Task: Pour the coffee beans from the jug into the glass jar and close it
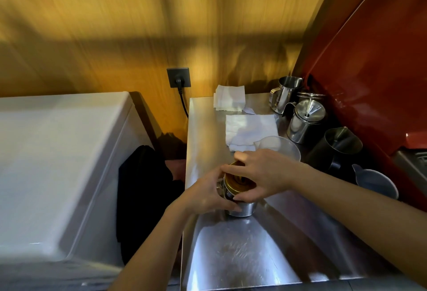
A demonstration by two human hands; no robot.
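A glass jar [240,208] stands on the steel counter [208,129], mostly hidden by my hands. A gold lid [238,181] sits on its top. My left hand [208,195] wraps the jar's left side. From above, my right hand [261,175] grips the lid with its fingers curled around the rim. The clear plastic jug [280,146] stands upright just behind my right hand and looks empty.
Two white cloths [250,130] [230,100] lie at the back of the counter. Steel pitchers [285,93], a steel pot [305,121], a black pitcher [335,148] and a grey jug [376,181] line the right side beside a red machine [369,71]. A white appliance [57,152] stands left.
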